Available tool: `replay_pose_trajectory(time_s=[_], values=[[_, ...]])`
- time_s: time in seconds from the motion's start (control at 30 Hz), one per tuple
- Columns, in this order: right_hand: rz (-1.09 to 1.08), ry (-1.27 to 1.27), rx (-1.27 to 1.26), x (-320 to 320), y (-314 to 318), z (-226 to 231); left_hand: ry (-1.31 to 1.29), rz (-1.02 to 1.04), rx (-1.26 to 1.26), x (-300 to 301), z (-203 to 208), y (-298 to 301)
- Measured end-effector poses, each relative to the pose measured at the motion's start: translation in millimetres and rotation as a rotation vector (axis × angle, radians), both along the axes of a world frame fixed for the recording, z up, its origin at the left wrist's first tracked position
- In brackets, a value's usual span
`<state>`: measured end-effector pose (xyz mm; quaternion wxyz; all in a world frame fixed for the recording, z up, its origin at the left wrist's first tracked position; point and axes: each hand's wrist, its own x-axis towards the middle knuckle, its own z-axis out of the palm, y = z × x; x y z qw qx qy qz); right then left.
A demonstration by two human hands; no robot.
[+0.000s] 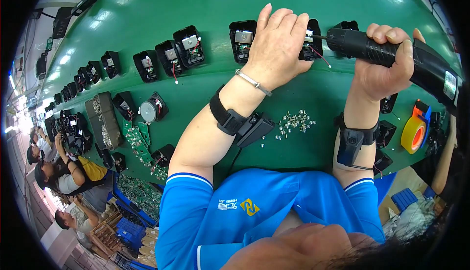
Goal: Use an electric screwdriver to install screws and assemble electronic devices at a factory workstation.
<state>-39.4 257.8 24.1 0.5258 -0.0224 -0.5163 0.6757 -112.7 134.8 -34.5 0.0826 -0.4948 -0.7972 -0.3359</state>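
Note:
My right hand [387, 67] is wrapped around a black electric screwdriver [355, 42]. The tool lies nearly level, and its thin bit points left at a metal part inside a small black plastic housing [315, 50]. Over that housing's left side lies my left hand [279, 45], gripping it with fingers at the far edge and thumb at the near edge. A red wire with a white plug trails out of it. Just left of my left hand sits a similar housing [239, 52] with a silver metal block. Another housing [348, 25] is partly hidden behind the screwdriver.
Loose screws [296, 121] lie before me on the green table [205, 5]. More black housings [189, 45] line up leftward. Nearby are a screw-filled tray [116, 123], a round speaker [148, 111] and green circuit boards [137, 140]. A tape roll [410, 135] stands right. Co-workers [63, 172] sit far left.

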Motion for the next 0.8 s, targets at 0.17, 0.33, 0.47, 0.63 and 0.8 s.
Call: replay_pose_trajectory(time_s=[0.17,0.33,0.47,0.63,0.8], values=[[-0.009,-0.018,0.013,-2.4,-3.5,-0.7,0.005,-0.003,-0.024,-0.5,0.5,-1.7],[-0.015,-0.015,0.016,-4.4,-5.5,-0.7,0.011,0.003,-0.039,-0.5,1.5,-2.2],[0.005,0.005,0.019,-5.6,-6.7,-2.3,0.011,0.002,-0.047,-1.5,0.5,-3.6],[0.036,0.02,0.061,-7.9,-9.0,-5.0,0.014,-0.01,-0.034,-3.5,0.0,-6.2],[0.076,0.024,0.136,-10.0,-12.9,-5.2,0.011,-0.007,-0.044,-5.2,1.0,-6.5]])
